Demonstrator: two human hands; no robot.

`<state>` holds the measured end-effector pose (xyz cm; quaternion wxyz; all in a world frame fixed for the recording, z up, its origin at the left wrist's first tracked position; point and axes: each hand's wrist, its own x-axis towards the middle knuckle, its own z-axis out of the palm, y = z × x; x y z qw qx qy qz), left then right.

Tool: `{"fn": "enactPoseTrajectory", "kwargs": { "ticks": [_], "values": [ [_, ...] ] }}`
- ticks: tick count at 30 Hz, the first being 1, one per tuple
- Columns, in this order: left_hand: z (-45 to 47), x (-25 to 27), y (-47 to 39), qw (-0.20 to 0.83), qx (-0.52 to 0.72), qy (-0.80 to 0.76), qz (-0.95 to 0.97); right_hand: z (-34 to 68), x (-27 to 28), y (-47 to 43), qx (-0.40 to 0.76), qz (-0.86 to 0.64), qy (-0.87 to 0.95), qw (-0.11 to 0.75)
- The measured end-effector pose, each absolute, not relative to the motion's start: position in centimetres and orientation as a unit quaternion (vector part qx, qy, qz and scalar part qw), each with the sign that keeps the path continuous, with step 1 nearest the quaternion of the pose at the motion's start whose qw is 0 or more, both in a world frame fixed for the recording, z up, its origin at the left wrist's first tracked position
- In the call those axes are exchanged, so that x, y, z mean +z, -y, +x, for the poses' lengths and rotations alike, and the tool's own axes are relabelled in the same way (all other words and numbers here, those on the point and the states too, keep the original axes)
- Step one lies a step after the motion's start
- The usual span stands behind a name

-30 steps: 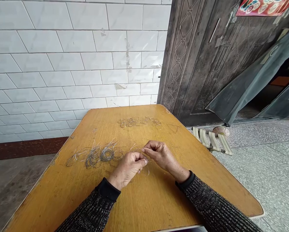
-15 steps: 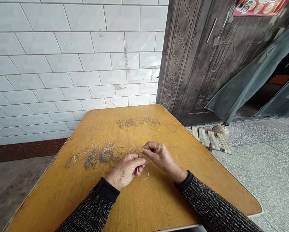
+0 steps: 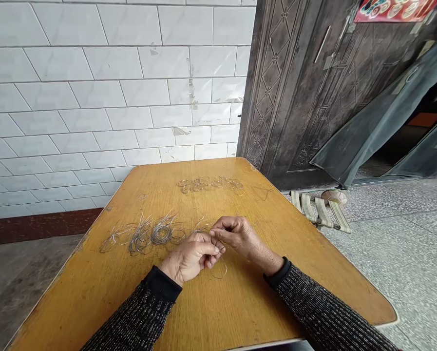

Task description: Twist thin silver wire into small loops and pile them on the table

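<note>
A thin looped wire [image 3: 225, 273] hangs below my fingers over the near middle of the table [image 3: 218, 312]. My left hand [image 3: 194, 256] is closed, pinching this wire between thumb and fingers. Close against it, my right hand [image 3: 238, 239] also pinches with thumb and forefinger, at the wire's upper part; the exact spot between the fingertips is hidden. To the left of my hands lie coils of grey wire [image 3: 162, 234], some with loose ends sticking up. A few strands show just behind my left hand.
Several small wire rings [image 3: 199, 184] lie in a row farther back, with a bent wire piece [image 3: 262, 191] at their right. A tiled wall [image 3: 130, 97] and a dark door [image 3: 294, 97] stand behind the table. On the floor at right is a striped folding stool [image 3: 320, 210].
My right hand has shifted slightly left, so the fingertips of both hands are closer together. The hanging wire loop has dropped a little lower.
</note>
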<state>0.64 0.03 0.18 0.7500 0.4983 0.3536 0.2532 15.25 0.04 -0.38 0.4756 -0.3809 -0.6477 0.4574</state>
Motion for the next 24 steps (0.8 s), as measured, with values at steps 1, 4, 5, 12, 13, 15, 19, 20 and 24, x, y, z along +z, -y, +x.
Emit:
{"fn": "enactPoseTrajectory", "kwargs": {
  "ticks": [1, 4, 5, 12, 13, 15, 19, 20, 24],
  "values": [
    [0.6, 0.2, 0.0, 0.744, 0.258, -0.356, 0.504, 15.3, -0.4, -0.1, 0.451, -0.385, 0.648, 0.478],
    [0.6, 0.2, -0.2, 0.697, 0.303, -0.381, 0.526, 15.7, 0.0, -0.2, 0.398, -0.414, 0.64, 0.511],
    [0.5, 0.2, -0.3, 0.677, 0.327, -0.392, 0.53, 15.8, 0.2, -0.1, 0.383, -0.424, 0.634, 0.521],
    [-0.2, 0.3, -1.3, 0.629, 0.442, -0.393, 0.505, 15.8, 0.2, 0.0, 0.392, -0.448, 0.68, 0.428],
    [-0.2, 0.4, -1.3, 0.633, 0.443, -0.389, 0.502, 15.6, 0.1, 0.0, 0.401, -0.442, 0.68, 0.426],
    [-0.3, 0.4, -1.3, 0.647, 0.444, -0.383, 0.488, 15.3, -0.2, -0.1, 0.418, -0.435, 0.665, 0.44],
    [-0.3, 0.6, -1.3, 0.671, 0.447, -0.373, 0.46, 15.1, -0.4, -0.1, 0.421, -0.438, 0.63, 0.484],
    [-0.3, 0.6, -1.3, 0.671, 0.444, -0.372, 0.463, 15.1, -0.4, -0.1, 0.418, -0.44, 0.627, 0.489],
    [-0.4, 0.7, -1.2, 0.677, 0.421, -0.376, 0.473, 15.3, -0.4, -0.1, 0.417, -0.432, 0.629, 0.493]
  ]
}}
